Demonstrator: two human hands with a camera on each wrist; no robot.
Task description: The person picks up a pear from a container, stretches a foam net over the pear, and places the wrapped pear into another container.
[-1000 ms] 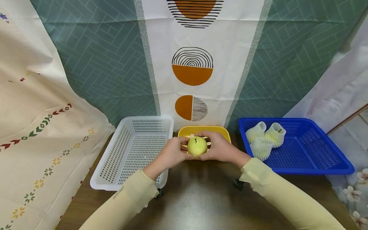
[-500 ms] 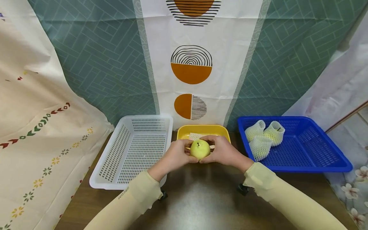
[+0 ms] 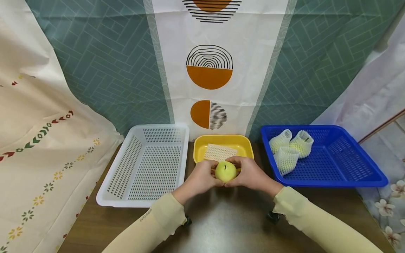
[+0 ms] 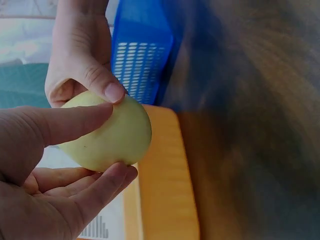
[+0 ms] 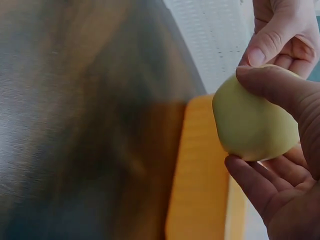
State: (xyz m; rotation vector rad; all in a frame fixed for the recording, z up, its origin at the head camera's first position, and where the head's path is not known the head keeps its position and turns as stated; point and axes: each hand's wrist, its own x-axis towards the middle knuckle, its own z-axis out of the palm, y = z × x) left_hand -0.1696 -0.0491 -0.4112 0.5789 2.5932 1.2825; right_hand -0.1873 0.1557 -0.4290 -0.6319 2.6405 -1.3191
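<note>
Both hands hold one yellow-green pear (image 3: 225,172) between them, its short dark stem facing up in the head view. My left hand (image 3: 202,177) grips its left side, thumb across the near face and fingers beneath, as the left wrist view shows. From the right, my right hand (image 3: 252,175) grips it the same way, the two thumbtips close together on the pear (image 5: 255,120). Just beyond the hands sits a yellow tray (image 3: 196,149) with a flat white foam net (image 3: 219,152) inside.
On the left stands a white perforated basket (image 3: 155,172). A blue basket (image 3: 332,172) on the right holds three pears in foam nets (image 3: 286,161). The dark wooden table (image 3: 221,225) runs toward the person; a patterned cloth (image 3: 123,63) hangs behind.
Both hands have brought the pear nearer the person and slightly right, off the yellow tray, so the foam net in it now shows. The pear stays held throughout.
</note>
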